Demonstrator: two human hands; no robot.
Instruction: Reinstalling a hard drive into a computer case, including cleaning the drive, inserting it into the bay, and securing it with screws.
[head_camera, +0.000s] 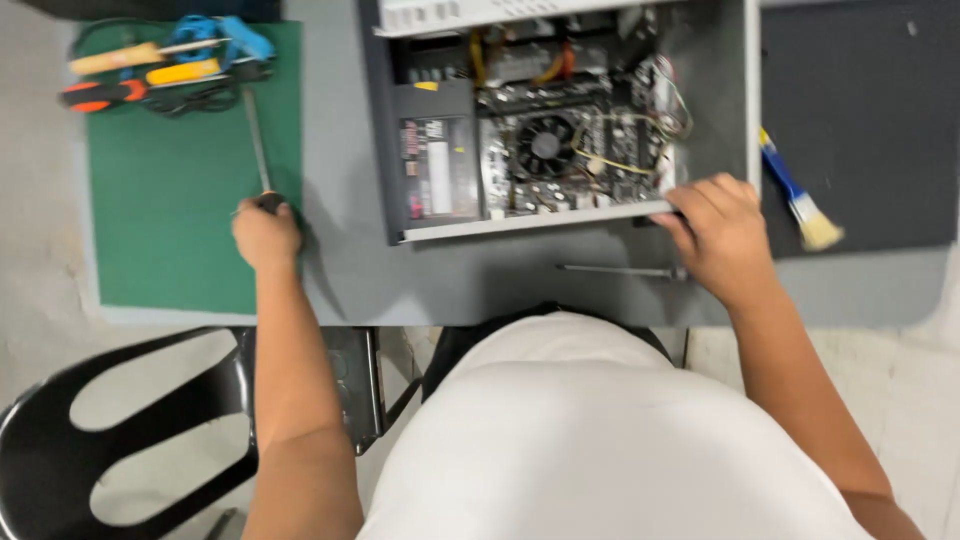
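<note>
My left hand (265, 233) grips the handle of a long screwdriver (257, 140) whose shaft points away from me over the green mat (180, 220). My right hand (720, 235) rests on the near edge of an open computer case (560, 110), fingers curled over the metal rim. Inside the case I see a motherboard with a black fan (545, 142) and coloured wires. A second screwdriver (615, 270) lies on the grey table just left of my right hand, its handle hidden under the hand.
Several tools with orange, yellow and blue handles (160, 70) lie at the mat's far left corner. A blue-handled brush (800, 195) rests on a dark mat (870, 110) at the right. A black chair (110, 430) stands at my lower left.
</note>
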